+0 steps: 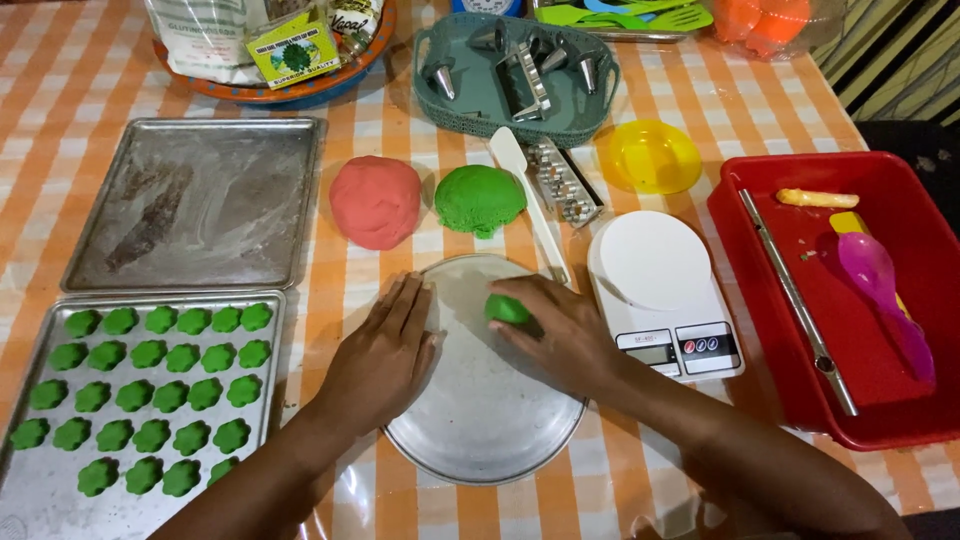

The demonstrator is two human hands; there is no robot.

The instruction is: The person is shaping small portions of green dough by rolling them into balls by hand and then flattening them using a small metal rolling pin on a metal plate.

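Note:
My right hand [560, 335] presses a small lump of green dough [506, 308] against the round metal plate [480, 430], fingers curled over it. My left hand [385, 355] lies flat with fingers together on the plate's left rim and holds nothing. Beyond the plate sit a pink dough ball [375, 200] and a larger green dough ball [480, 198]. To the left, a metal baking tray [40, 490] carries several green flower-shaped cookies [150, 390].
A floured empty tray [200, 200] lies at the upper left. A white kitchen scale [660, 290], a white spatula [530, 200] and a metal cutter [562, 180] sit right of the plate. A red tub [760, 300] holds utensils. A teal basket [520, 70] and a yellow dish [650, 155] stand behind.

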